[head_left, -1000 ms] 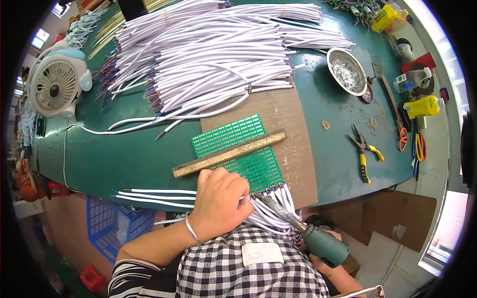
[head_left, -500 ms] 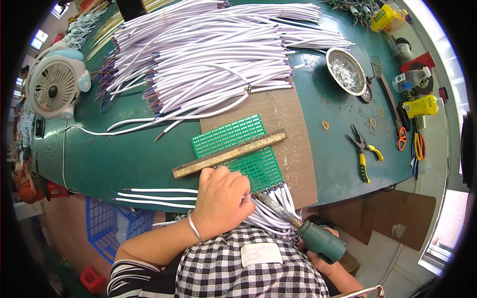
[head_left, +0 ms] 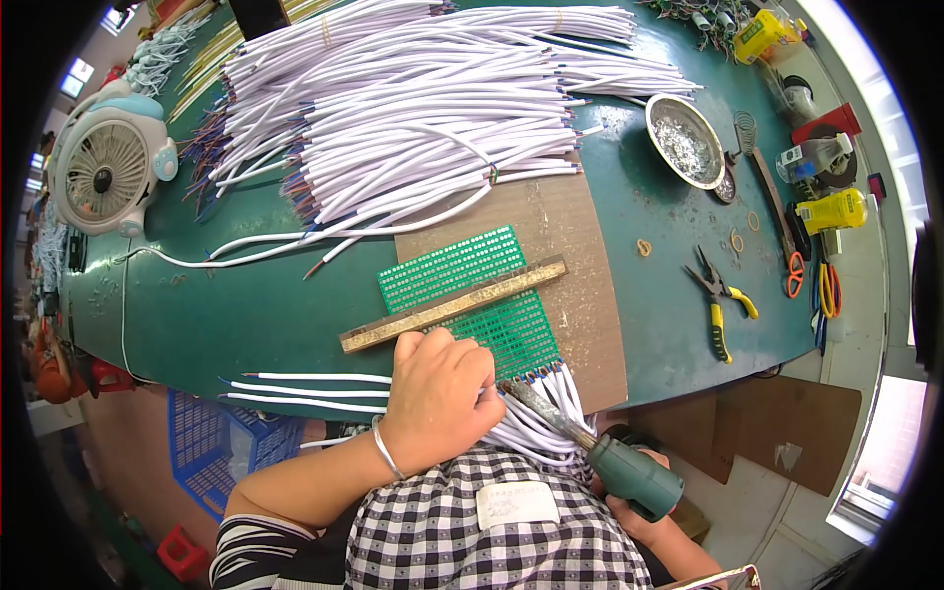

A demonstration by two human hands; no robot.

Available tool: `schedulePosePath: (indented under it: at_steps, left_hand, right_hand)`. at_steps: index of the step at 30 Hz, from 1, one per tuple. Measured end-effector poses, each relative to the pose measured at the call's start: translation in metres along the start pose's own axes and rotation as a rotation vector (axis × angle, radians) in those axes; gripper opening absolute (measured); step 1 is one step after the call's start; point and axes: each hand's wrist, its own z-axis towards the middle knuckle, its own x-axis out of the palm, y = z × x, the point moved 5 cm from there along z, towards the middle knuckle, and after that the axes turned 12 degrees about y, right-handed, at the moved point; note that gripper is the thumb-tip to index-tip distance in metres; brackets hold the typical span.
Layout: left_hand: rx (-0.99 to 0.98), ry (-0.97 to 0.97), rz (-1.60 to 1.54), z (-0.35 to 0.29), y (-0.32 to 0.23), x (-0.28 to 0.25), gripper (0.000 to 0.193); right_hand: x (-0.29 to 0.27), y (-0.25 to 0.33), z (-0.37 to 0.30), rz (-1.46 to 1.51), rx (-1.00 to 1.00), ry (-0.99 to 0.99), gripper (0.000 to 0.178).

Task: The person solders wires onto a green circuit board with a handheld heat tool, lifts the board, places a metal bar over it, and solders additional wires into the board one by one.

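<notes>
Low in frame, the left hand (head_left: 438, 398) curls over a green perforated board (head_left: 516, 339), grip unclear; right hand (head_left: 634, 521) clasps green-handled soldering iron (head_left: 637, 478).

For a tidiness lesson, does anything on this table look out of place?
Loose rubber bands lie scattered near the open pliers; one white cable sticks out from the pile, while most lie bunched together.

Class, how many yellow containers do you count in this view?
2: one yellow container at the green table's far right corner; the other yellow container nearer, along its right side, by a clear plastic bottle. More may be hidden behind other items.
</notes>
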Motion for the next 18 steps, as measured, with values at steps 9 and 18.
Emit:
schedulePosePath:
  at_steps: [9,18]
  left_hand:
    - [-0.003,0.0,0.013,0.0002,-0.0005,0.001,0.012]
    - [-0.003,0.0,0.021,0.0005,-0.0011,0.0014,0.013]
  right_hand:
    - [-0.0038,0.007,0.008,-0.06,0.026,0.014,0.012]
    - [-0.0054,0.0087,0.0078,-0.12,-0.049,-0.006,0.014]
